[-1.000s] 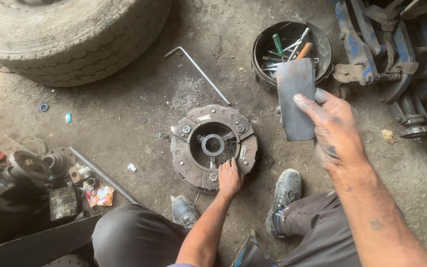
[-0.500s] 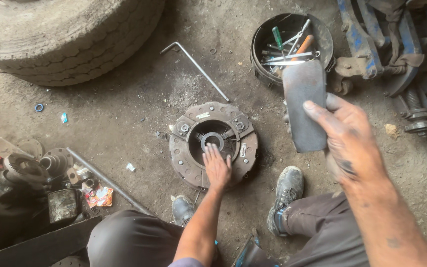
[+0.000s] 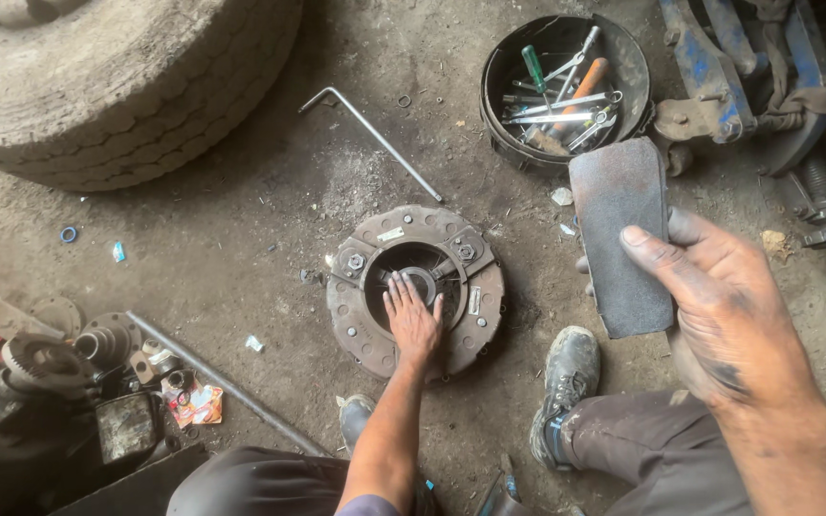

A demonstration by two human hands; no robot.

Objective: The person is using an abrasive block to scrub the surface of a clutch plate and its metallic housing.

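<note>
Left hand [image 3: 413, 325] lies flat on the heavy, rigid round rusty steel clutch plate [image 3: 416, 291], best lifted by its rim, while right hand [image 3: 719, 306] grips a stiff dark flat rectangular pad [image 3: 619, 229].

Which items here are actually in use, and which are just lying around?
In use:
left hand resting on the round clutch plate
right hand holding the flat dark pad

Lying about:
tyre
bent rod
tool bucket
long bar
</note>
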